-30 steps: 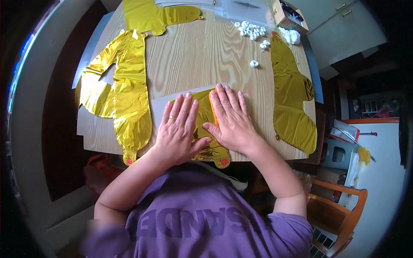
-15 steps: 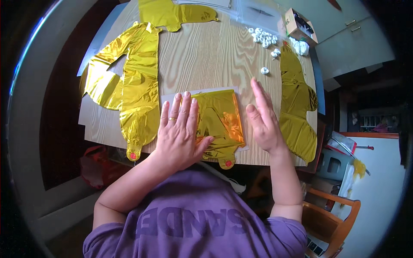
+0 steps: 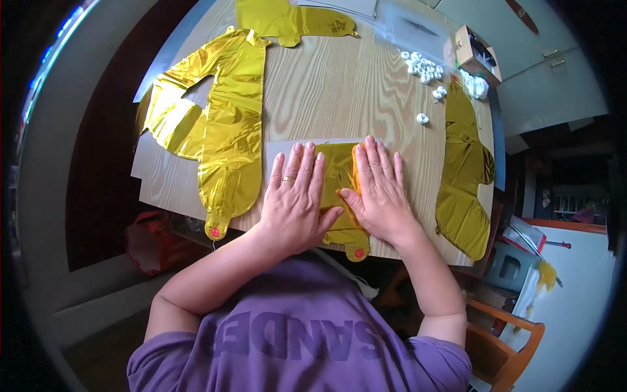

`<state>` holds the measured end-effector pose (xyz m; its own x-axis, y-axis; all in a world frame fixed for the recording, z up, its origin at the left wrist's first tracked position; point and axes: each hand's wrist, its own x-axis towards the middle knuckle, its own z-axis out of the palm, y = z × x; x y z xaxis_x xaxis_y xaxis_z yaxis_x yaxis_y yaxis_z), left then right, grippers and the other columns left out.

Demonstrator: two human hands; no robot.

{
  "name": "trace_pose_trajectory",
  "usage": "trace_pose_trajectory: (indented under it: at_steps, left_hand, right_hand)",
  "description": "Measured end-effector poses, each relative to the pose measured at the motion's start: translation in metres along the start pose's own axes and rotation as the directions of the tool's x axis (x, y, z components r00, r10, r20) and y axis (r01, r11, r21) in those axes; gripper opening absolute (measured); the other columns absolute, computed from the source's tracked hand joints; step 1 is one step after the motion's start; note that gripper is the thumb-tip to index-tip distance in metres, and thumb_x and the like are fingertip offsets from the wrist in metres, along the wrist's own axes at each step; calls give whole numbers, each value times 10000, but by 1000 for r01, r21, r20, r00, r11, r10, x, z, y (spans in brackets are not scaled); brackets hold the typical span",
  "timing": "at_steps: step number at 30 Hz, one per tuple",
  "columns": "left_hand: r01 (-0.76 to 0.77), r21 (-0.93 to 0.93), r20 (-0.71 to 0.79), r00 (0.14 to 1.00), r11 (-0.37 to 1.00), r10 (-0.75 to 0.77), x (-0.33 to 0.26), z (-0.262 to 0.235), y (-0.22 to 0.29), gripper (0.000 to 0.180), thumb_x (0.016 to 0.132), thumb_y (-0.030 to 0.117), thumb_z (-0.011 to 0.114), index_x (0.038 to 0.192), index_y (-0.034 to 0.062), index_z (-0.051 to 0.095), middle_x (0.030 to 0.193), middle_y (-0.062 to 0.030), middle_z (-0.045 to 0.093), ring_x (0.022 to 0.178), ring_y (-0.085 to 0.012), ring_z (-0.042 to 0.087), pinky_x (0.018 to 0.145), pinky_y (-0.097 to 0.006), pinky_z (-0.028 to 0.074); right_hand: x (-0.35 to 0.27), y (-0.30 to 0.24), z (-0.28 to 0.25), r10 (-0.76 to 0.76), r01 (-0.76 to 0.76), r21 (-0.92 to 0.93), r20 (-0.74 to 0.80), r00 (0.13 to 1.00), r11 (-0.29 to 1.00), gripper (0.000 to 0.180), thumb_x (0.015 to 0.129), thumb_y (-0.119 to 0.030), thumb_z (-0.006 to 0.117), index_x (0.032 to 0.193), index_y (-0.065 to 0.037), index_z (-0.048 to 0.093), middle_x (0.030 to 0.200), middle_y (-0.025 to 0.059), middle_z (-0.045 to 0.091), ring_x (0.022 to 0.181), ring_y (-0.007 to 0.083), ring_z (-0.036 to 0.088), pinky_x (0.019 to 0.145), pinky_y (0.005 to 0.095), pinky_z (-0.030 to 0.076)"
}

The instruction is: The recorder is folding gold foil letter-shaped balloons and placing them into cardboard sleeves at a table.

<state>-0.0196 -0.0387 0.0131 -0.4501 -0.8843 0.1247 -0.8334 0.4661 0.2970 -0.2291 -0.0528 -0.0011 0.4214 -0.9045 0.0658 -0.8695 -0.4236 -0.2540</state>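
Between my hands lies a folded gold foil balloon (image 3: 336,171) on a pale flat sheet (image 3: 277,151) near the table's front edge. Its tab with a red spot hangs at the near edge. My left hand (image 3: 295,196) rests flat on the balloon's left part, fingers stretched out, a ring on one finger. My right hand (image 3: 381,193) lies flat over the right part, fingers straight and thumb pointing inward. Orange foil shows along the inner side of that hand. What lies under both palms is hidden.
Unfolded gold foil balloons lie at the left (image 3: 232,130), at the far side (image 3: 287,23) and at the right (image 3: 462,176) of the wooden table (image 3: 320,85). Several small white rolls (image 3: 423,67) sit far right, near a small box (image 3: 475,53). A wooden chair (image 3: 516,346) stands at lower right.
My right hand has come down and left from the air onto the balloon's right part. My left hand stays flat on it. The whole view has shifted slightly.
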Motion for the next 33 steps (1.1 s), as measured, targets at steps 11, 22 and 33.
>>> trace_pose_trajectory:
  at_steps: [11, 22, 33]
  left_hand:
    - [8, -4, 13, 1000, 1000, -8, 16, 10, 5, 991, 941, 699, 420, 1504, -111, 326, 1591, -318, 270, 1524, -432, 187, 1229, -556, 90]
    - [-8, 19, 3, 1000, 1000, 8, 0, 16, -5, 979, 950, 687, 407, 1514, -106, 298, 1606, -319, 231, 1536, -427, 147, 1228, -562, 47]
    - [256, -795, 112, 953, 550, -282, 12, -59, -55, 672, 1062, 411, 469, 1565, 1, 294, 1599, -198, 345, 1479, -271, 322, 1194, -368, 263]
  right_hand:
    - [4, 1, -3, 27, -24, -34, 75, 997, 999, 857, 993, -475, 509, 1606, -19, 122, 1668, 232, 107, 1556, 370, 88, 1234, 569, 23]
    - [0, 4, -1, -36, 37, -16, 27, 999, 999, 831, 1009, -509, 477, 1594, -4, 171, 1658, 234, 152, 1538, 400, 146, 1224, 591, 54]
    - [8, -10, 1, 54, -52, -53, 41, 998, 997, 820, 1018, -491, 473, 1580, 28, 178, 1642, 278, 156, 1541, 401, 129, 1232, 576, 33]
